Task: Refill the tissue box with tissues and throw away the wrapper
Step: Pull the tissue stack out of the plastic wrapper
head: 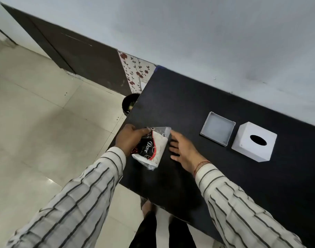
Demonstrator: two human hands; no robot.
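A tissue pack [153, 149] in a clear wrapper with a black and red printed side is held near the left end of the black table [197, 97]. My left hand [129, 138] grips its upper left edge. My right hand [184, 150] hovers just to the right of the pack with fingers spread, holding nothing. Further right on the table lies the white tissue box base [217, 128], an open shallow tray. Beside it stands the white box cover [254, 141] with an oval slot on top.
A dark round bin [129, 103] stands on the tiled floor [37, 113] just past the table's left edge, partly hidden by the tabletop. A grey wall [206, 33] runs behind the table. A flowered panel [135, 70] and dark cabinet [78, 51] stand at the left.
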